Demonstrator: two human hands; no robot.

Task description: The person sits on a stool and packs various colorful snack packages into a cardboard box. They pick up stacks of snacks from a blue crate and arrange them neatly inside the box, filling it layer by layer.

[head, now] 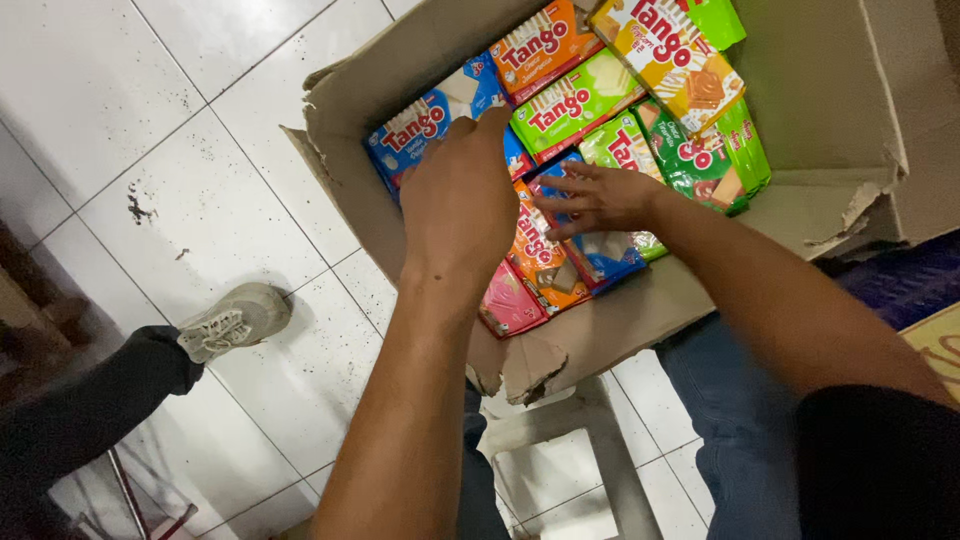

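The cardboard box (620,320) is packed edge to edge with wafer packets (575,100), so no gap between them lets a hand slip down. Its torn walls hem the load at nine and six o'clock, and a bent flap (850,90) rises at three o'clock. The left hand (460,195) and right hand (600,198) crowd the middle. Open tiled floor (110,110) lies toward ten o'clock. At eight o'clock another person's shoe (232,318) and dark trouser leg (90,405) block the way.

2 hands (460,195) (600,200) — wafer packs (570,105) — cardboard box (640,320).
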